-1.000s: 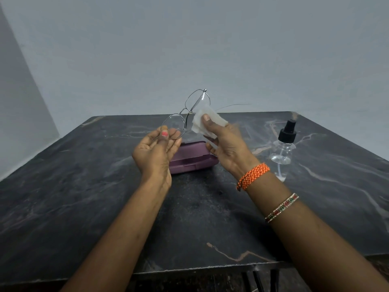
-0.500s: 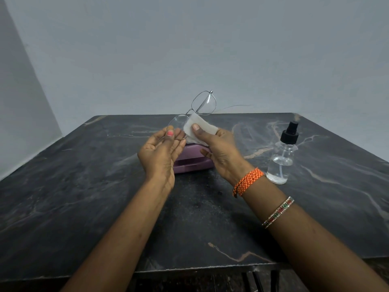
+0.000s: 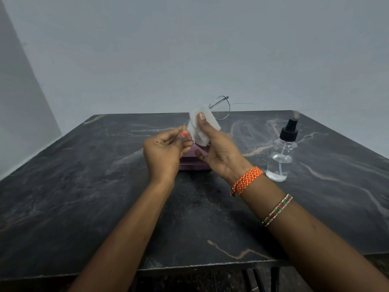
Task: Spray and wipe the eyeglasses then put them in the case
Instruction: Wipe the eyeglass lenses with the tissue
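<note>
Thin metal-framed eyeglasses [image 3: 223, 106] are held up above the table, one lens sticking out at the top right. My left hand [image 3: 164, 153] pinches the frame's lower left end between thumb and fingers. My right hand [image 3: 219, 151] holds a folded white cloth [image 3: 199, 128], its thumb pressing the cloth over the nearer lens, which is hidden. A purple glasses case [image 3: 192, 164] lies closed on the table behind and below both hands, mostly covered by them.
A clear spray bottle [image 3: 281, 160] with a black pump top stands to the right of my right hand. The dark marble table [image 3: 84, 197] runs to a near edge at the bottom and grey walls behind.
The cloth has slid from the bridge down over the nearer lens. Both hands have drawn closer together and the glasses have tilted, with the far lens now further right.
</note>
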